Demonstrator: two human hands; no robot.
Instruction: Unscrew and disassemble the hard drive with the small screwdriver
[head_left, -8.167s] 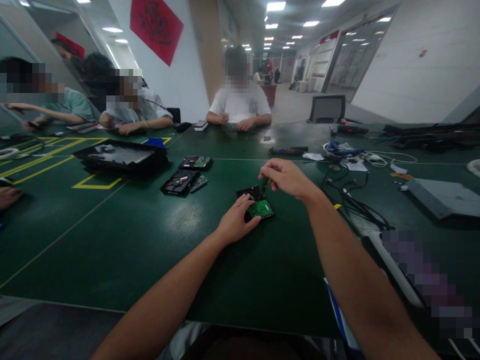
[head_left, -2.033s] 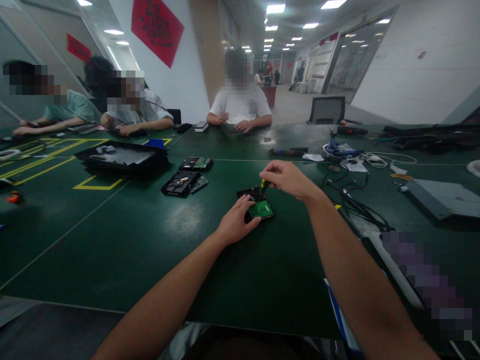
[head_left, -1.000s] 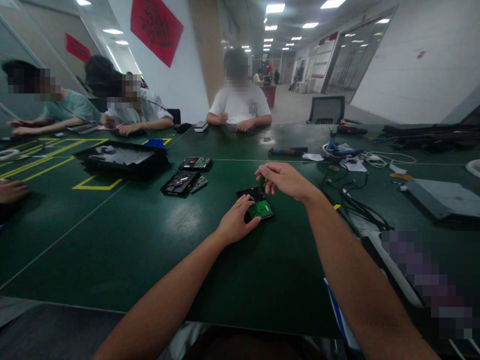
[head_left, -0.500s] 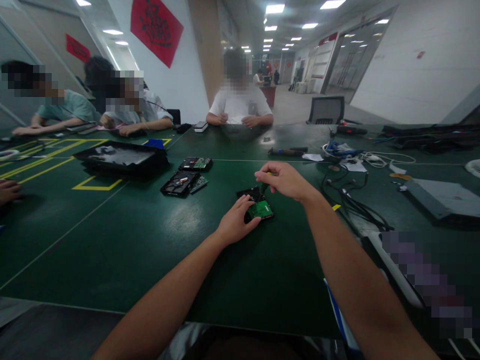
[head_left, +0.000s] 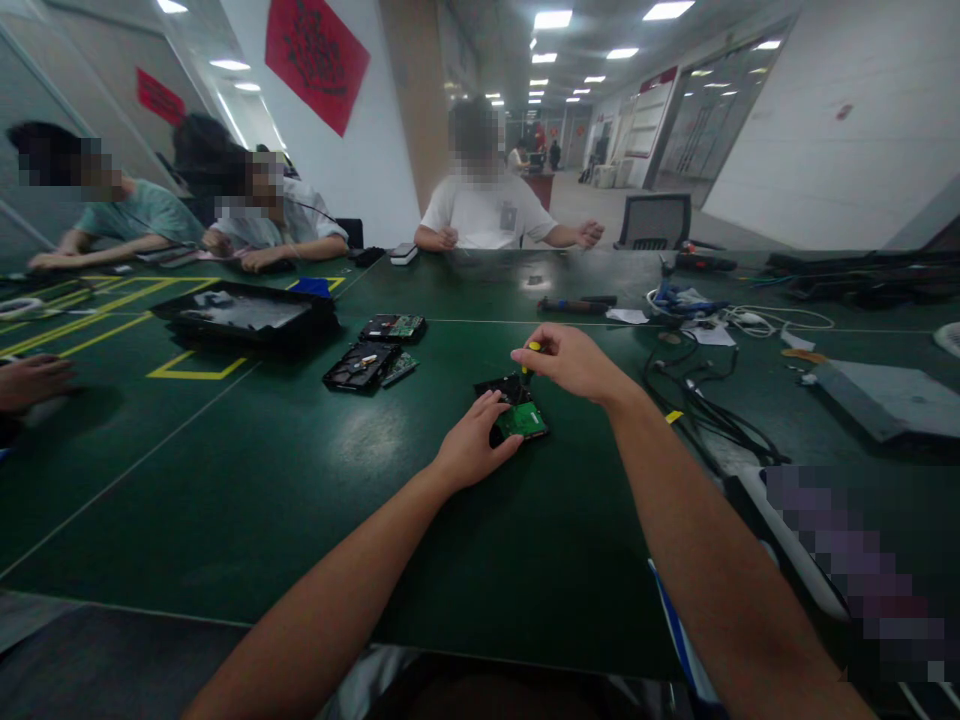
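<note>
A small black hard drive lies on the green table with its green circuit board facing up. My left hand grips the drive's near left edge, fingers curled over it. My right hand is pinched round a small screwdriver with a yellow-topped handle, held upright with its tip down on the drive's far part.
Two more opened drives and a black tray lie to the left. Cables and a grey flat case sit on the right. Three people sit along the far edge; another person's hand rests at far left.
My right hand has shifted its fingers on the screwdriver, whose yellow top now shows. The person opposite has stretched an arm out to the right. My left hand stays put.
</note>
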